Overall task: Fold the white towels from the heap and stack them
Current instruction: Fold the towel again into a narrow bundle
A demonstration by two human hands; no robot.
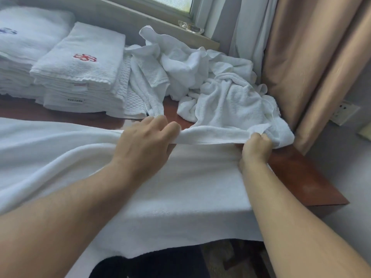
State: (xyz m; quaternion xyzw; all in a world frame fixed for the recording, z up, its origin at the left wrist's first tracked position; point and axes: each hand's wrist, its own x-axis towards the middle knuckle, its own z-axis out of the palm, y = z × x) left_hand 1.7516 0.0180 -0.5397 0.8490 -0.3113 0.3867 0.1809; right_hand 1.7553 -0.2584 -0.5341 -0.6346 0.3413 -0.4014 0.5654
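Observation:
A large white towel [170,193] lies spread over the near part of the brown table [301,177], its front edge hanging off toward me. My left hand [144,141] pinches the towel's far edge near the middle. My right hand [256,146] grips the same edge at its right corner, fingers curled round the cloth. Behind them lies the heap of crumpled white towels [200,77]. At the back left stands a stack of folded towels [80,73] with a red emblem on top.
A second, taller stack of folded towels [26,37] with a blue emblem stands at the far left. A window sill [180,35] runs behind the heap. Beige curtains [301,57] hang at the right, close to the table's corner.

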